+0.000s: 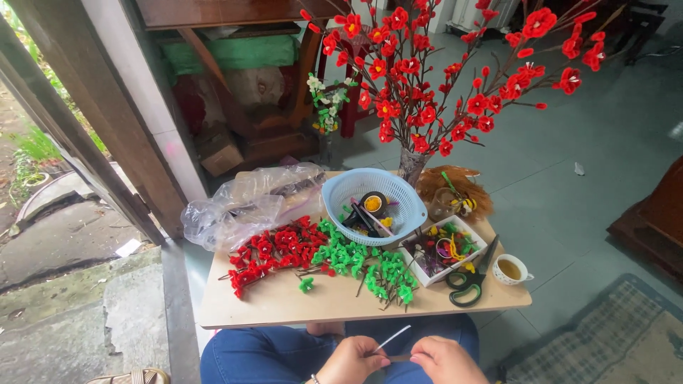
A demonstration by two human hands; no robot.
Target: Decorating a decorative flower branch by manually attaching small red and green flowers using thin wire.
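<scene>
Both of my hands rest over my lap in blue jeans, at the bottom of the view. My left hand (351, 360) pinches a thin white wire stem (393, 337) that sticks up to the right. My right hand (446, 360) holds the other end of a short dark strip (399, 358) between the two hands. Just beyond them, on the low wooden table (284, 302), lie a heap of red craft flowers (274, 252) and a heap of green craft leaves (363, 263).
A blue plastic basket (373, 203) with small items, a white tray of coloured bits (445, 249), green-handled scissors (471, 281), a cup of tea (509, 269) and a clear plastic bag (245, 203) sit on the table. A vase of red-blossom branches (411, 167) stands at its far edge.
</scene>
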